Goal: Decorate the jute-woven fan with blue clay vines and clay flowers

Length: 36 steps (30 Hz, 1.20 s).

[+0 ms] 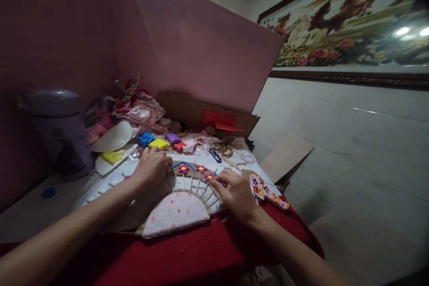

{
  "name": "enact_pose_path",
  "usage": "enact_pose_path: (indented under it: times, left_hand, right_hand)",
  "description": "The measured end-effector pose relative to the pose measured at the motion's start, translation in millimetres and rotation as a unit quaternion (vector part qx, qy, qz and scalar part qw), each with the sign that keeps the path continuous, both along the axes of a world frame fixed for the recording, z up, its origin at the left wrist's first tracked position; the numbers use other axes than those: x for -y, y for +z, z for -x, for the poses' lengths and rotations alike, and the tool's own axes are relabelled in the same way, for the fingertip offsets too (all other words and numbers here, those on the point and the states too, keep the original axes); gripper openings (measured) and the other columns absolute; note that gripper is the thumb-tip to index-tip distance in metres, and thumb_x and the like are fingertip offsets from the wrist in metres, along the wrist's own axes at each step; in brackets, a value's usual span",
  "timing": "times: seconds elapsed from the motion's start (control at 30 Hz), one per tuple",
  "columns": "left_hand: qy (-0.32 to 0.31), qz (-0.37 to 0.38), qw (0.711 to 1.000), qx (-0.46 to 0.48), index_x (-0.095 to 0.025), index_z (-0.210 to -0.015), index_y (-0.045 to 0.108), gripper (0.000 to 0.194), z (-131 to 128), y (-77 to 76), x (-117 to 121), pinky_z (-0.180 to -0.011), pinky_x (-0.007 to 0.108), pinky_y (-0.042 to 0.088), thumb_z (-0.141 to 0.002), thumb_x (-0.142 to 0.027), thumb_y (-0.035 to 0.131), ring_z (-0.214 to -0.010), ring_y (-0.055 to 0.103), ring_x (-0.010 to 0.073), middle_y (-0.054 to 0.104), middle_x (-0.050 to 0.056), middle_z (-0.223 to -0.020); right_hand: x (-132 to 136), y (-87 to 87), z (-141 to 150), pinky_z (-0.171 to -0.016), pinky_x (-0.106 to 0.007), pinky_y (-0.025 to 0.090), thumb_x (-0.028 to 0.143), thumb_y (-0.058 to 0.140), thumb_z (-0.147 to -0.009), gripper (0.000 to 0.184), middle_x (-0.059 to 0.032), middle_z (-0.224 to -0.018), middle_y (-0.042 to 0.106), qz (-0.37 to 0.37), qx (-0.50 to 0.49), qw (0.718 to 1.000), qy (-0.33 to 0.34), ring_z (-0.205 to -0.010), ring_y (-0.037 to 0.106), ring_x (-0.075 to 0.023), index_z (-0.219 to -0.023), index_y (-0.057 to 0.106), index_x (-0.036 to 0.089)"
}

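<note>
A fan-shaped craft [187,192] lies on the red cloth [187,254]: a half-round of dotted pink fabric [176,219], wooden sticks fanning out, and a brown arc with pink and yellow clay flowers [183,169] and a blue clay strip. My left hand [152,167] rests curled on the craft's left side, fingers bent at the arc's left end. My right hand [236,194] lies on the right side, fingertips pinched at the sticks near the arc's right end. What either hand holds is hidden.
Clay blocks, blue [145,138], yellow [158,144], purple [173,137] and red [180,145], lie beyond the craft. Paper plates [112,138], a purple lidded jug [62,129], a cardboard box [201,114], twine [226,148] and a patterned figure [266,193] surround it. A pink board stands behind.
</note>
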<state>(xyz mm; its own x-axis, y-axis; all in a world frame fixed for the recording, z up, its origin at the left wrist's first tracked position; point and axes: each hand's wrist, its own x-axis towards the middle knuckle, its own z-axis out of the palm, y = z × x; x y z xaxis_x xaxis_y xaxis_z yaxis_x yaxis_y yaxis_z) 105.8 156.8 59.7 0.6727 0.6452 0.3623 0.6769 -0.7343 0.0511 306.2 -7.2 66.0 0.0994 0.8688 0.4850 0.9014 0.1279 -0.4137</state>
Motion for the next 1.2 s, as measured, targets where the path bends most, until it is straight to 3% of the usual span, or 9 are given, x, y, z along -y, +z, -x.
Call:
enact_pose_path:
  times: [0.1, 0.23, 0.33, 0.47, 0.6, 0.8, 0.9, 1.03, 1.2]
  left_hand:
    - [-0.004, 0.006, 1.0, 0.015, -0.024, -0.073, 0.072, 0.025, -5.6, -0.3, -4.8, -0.071, 0.041, 0.03, -0.079, -0.024, 0.048, -0.089, 0.05, 0.0293, 0.07, 0.009, -0.084]
    - [0.002, 0.002, 0.999, 0.037, -0.024, -0.069, 0.071, 0.024, -7.6, 1.7, -7.4, -0.071, 0.04, 0.033, -0.078, -0.025, 0.048, -0.09, 0.051, 0.029, 0.071, 0.008, -0.086]
    - [0.014, -0.001, 0.998, 0.057, -0.024, -0.078, 0.072, 0.027, -1.6, 5.9, -7.5, -0.071, 0.038, 0.035, -0.08, -0.023, 0.045, -0.09, 0.053, 0.0287, 0.071, 0.008, -0.087]
    - [0.043, -0.012, 0.995, 0.084, -0.02, -0.09, 0.071, 0.031, 12.5, 14.4, 0.2, -0.073, 0.035, 0.038, -0.079, -0.016, 0.042, -0.088, 0.054, 0.0251, 0.069, 0.009, -0.086]
    - [0.065, -0.024, 0.99, 0.126, -0.019, -0.092, 0.07, 0.029, 23.8, 19.7, 15.9, -0.072, 0.032, 0.04, -0.08, -0.022, 0.043, -0.077, 0.053, 0.0211, 0.063, 0.007, -0.08]
    - [0.033, -0.048, 0.981, 0.184, -0.016, -0.087, 0.068, 0.027, 22.5, 13.2, 31.6, -0.072, 0.033, 0.04, -0.079, -0.025, 0.044, -0.076, 0.053, 0.0225, 0.061, 0.008, -0.074]
    - [0.016, -0.053, 0.98, 0.189, -0.015, -0.086, 0.069, 0.027, 17.6, 9.3, 34.3, -0.073, 0.034, 0.04, -0.08, -0.025, 0.044, -0.076, 0.052, 0.0227, 0.064, 0.009, -0.076]
    - [0.004, -0.054, 0.976, 0.211, -0.016, -0.085, 0.069, 0.028, 16.7, 6.8, 33.4, -0.074, 0.036, 0.041, -0.08, -0.027, 0.044, -0.078, 0.054, 0.0239, 0.066, 0.01, -0.079]
    - [0.008, -0.058, 0.963, 0.262, -0.018, -0.081, 0.07, 0.029, 25.6, 8.6, 27.4, -0.071, 0.036, 0.043, -0.076, -0.03, 0.045, -0.075, 0.056, 0.0249, 0.066, 0.009, -0.074]
  right_hand:
    - [23.5, -6.9, -15.4, -0.064, -0.025, 0.039, 0.032, 0.053, -0.086, 0.026, -0.0025, -0.07, 0.063, 0.009, -0.01, 1.0, -0.028, -0.068, 0.057, -0.0149, -0.066, 0.064, 0.02]
    - [54.2, -18.0, -43.8, -0.059, -0.027, 0.039, 0.044, 0.048, -0.087, 0.036, -0.0025, -0.063, 0.061, 0.019, -0.022, 0.995, -0.092, -0.06, 0.055, -0.0161, -0.062, 0.06, 0.021]
    - [74.5, -23.3, -70.5, -0.057, -0.028, 0.04, 0.048, 0.048, -0.085, 0.036, -0.0022, -0.061, 0.061, 0.005, -0.023, 0.988, -0.151, -0.057, 0.055, -0.0175, -0.061, 0.057, 0.022]
    - [90.7, -29.0, -109.6, -0.071, -0.032, 0.046, 0.044, 0.047, -0.085, 0.028, -0.0073, -0.09, 0.066, -0.006, -0.004, 0.978, -0.208, -0.08, 0.061, -0.0219, -0.082, 0.063, 0.022]
    - [95.4, -39.6, -138.5, -0.087, -0.036, 0.044, 0.041, 0.055, -0.079, 0.039, -0.0126, -0.112, 0.06, 0.049, 0.029, 0.967, -0.25, -0.102, 0.057, -0.0259, -0.109, 0.061, 0.017]
    - [86.6, -42.8, -142.2, -0.093, -0.033, 0.04, 0.032, 0.057, -0.079, 0.05, -0.0127, -0.123, 0.057, 0.171, 0.055, 0.958, -0.223, -0.113, 0.054, -0.0242, -0.126, 0.051, 0.015]
    - [78.5, -38.1, -140.7, -0.09, -0.033, 0.04, 0.033, 0.055, -0.081, 0.046, -0.0127, -0.122, 0.058, 0.186, 0.083, 0.953, -0.225, -0.11, 0.055, -0.0248, -0.125, 0.052, 0.016]
    - [73.6, -36.8, -141.5, -0.084, -0.03, 0.04, 0.033, 0.05, -0.085, 0.031, -0.0143, -0.111, 0.062, 0.187, 0.113, 0.951, -0.217, -0.103, 0.058, -0.0234, -0.108, 0.059, 0.013]
    - [78.8, -35.6, -135.6, -0.075, -0.031, 0.04, 0.033, 0.049, -0.085, 0.03, -0.0141, -0.103, 0.065, 0.16, 0.084, 0.945, -0.274, -0.095, 0.061, -0.0261, -0.107, 0.051, 0.013]
